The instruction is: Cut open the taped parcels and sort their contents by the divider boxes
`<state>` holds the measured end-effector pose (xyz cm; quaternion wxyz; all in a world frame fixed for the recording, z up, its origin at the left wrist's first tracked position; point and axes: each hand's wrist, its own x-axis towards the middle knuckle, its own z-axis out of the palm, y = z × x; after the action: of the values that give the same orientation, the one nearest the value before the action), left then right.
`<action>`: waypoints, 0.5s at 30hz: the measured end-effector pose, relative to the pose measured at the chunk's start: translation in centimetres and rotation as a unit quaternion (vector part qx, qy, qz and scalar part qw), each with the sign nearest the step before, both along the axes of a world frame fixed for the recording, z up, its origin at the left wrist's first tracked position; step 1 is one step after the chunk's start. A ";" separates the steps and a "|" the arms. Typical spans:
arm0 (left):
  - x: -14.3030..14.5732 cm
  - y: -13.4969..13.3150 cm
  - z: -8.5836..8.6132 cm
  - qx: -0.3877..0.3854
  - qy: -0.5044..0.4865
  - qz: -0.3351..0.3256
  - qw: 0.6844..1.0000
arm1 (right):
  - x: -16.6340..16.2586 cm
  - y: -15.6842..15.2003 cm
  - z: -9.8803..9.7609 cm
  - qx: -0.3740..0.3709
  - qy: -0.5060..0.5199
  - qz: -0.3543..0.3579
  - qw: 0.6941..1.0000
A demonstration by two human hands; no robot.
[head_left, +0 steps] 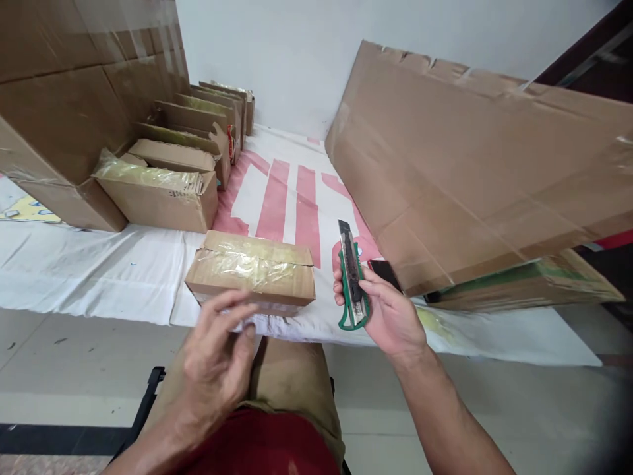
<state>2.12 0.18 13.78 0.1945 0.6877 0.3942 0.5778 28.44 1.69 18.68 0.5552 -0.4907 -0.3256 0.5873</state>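
Note:
A closed cardboard box [291, 280] with clear yellowish tape over its top lies at the table's front edge. My left hand [220, 349] is just in front of its near side, fingers apart and a little bent, holding nothing; I cannot tell whether a fingertip touches the box. Right of the box, my right hand [388, 307] is wrapped round a utility knife [352, 280] with a green and metal body. The thumb rests on its black slider, and the dark blade tip points up and away from me.
At left, several cardboard boxes [158, 194] stand in a row beside a tall cardboard wall [59, 119]. A large cardboard panel [475, 158] leans at right, with a dark phone-like object [386, 274] by its lower corner. White cloth with pink patterns [279, 204] covers the table.

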 end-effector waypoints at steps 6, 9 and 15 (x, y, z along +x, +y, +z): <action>4.9 -3.1 -1.4 -0.236 -0.101 -0.210 0.944 | -0.7 -1.5 -0.5 0.067 -0.051 0.018 0.996; 7.2 -3.1 -2.4 -0.383 -0.207 -0.252 0.864 | -1.3 -2.2 -1.7 0.098 -0.075 0.017 0.992; 9.8 -2.7 -3.1 -0.473 -0.315 -0.294 0.769 | -2.4 -3.1 -4.5 0.098 -0.091 0.003 0.991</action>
<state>11.93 -2.54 10.72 0.7688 0.3705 0.3128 0.4169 26.05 -1.45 14.22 0.5666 -0.4849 -0.4322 0.5070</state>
